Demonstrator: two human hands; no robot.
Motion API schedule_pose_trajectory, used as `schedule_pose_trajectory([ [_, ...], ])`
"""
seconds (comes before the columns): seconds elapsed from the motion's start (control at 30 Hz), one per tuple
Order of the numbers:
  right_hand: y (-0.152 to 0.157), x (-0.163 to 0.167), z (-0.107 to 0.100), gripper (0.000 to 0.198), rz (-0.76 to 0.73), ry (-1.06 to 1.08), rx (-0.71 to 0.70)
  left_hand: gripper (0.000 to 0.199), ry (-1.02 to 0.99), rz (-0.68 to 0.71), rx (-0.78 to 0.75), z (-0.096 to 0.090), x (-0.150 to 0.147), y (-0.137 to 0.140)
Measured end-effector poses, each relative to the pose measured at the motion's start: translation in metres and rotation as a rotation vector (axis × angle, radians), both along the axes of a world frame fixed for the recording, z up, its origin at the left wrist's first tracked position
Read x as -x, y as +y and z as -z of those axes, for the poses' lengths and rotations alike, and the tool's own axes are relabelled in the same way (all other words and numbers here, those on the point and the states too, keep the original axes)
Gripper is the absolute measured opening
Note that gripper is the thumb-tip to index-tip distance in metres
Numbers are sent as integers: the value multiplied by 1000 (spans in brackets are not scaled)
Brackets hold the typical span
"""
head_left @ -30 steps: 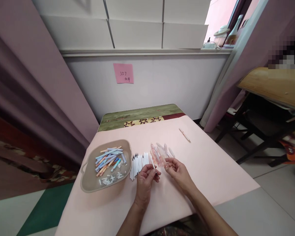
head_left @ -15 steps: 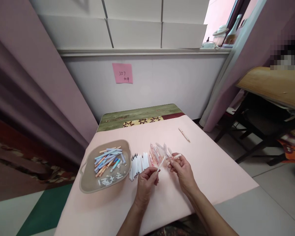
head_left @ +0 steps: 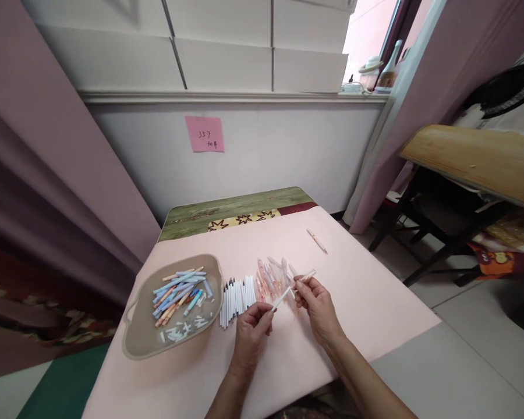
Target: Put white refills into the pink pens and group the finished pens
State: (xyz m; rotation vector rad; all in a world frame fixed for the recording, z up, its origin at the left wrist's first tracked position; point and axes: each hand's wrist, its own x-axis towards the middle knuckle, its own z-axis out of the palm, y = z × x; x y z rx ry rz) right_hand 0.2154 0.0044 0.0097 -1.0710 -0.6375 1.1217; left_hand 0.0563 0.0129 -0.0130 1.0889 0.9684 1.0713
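Observation:
My left hand (head_left: 250, 331) is closed in a pinch around a slim white pen refill (head_left: 282, 298), which slants up to the right. In my right hand (head_left: 318, 305) a pale pen barrel (head_left: 308, 274) is gripped between thumb and fingers. The refill's far end is at the barrel's near end; whether it is inside I cannot tell. Just behind my hands lies a pile of clear and pinkish pen barrels (head_left: 268, 276). Left of that pile, white refills with dark tips (head_left: 233, 299) lie side by side, partly near my left hand.
A beige basin (head_left: 133, 334) at the left holds blue and orange pen parts (head_left: 181, 294) and small white pieces (head_left: 179, 331). One pen (head_left: 317, 241) lies at the back right. Pink paper (head_left: 344, 279) covers the table. A pink note (head_left: 204, 134) is on the wall.
The white refill and the barrel have come together, end to end, between my hands. The whole view has shifted, so the table things appear further left.

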Motion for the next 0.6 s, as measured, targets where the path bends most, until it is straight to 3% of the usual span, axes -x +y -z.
schedule_pose_trajectory([
  [0.23,-4,1,-1,29,-53,-109,-19,17,3,14,-12,1,-1,-1],
  [0.6,-2,0,-6,30,-108,-235,-24,17,82,158,-58,9,3,0],
])
